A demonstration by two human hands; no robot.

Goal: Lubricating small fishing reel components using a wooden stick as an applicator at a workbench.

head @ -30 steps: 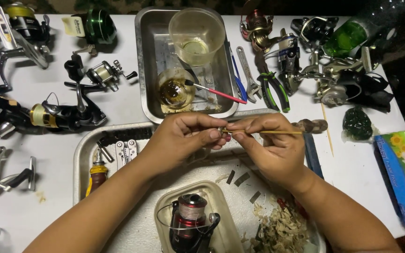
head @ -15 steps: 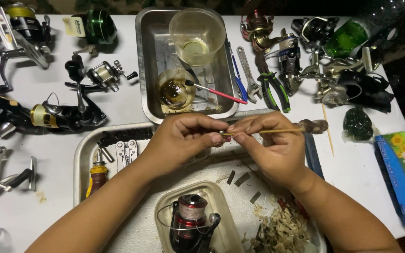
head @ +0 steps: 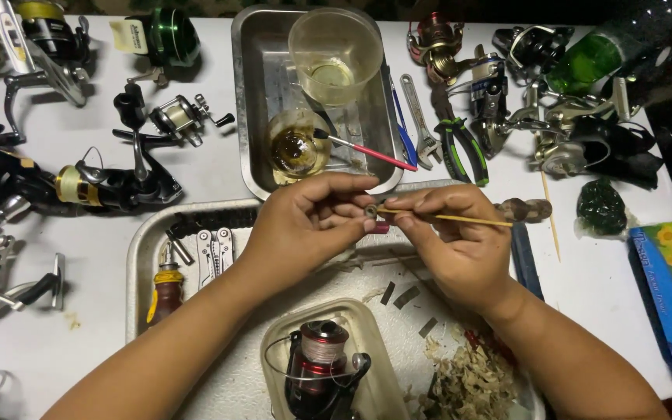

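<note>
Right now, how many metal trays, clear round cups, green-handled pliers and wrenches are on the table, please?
Metal trays: 2
Clear round cups: 2
Green-handled pliers: 1
Wrenches: 1
Total: 6

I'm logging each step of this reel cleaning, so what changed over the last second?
Hardly anything. The left hand still pinches the small round part, and the right hand still holds the thin wooden stick with its tip at that part. Both hands stayed above the metal tray. Nothing was picked up or let go.
</note>
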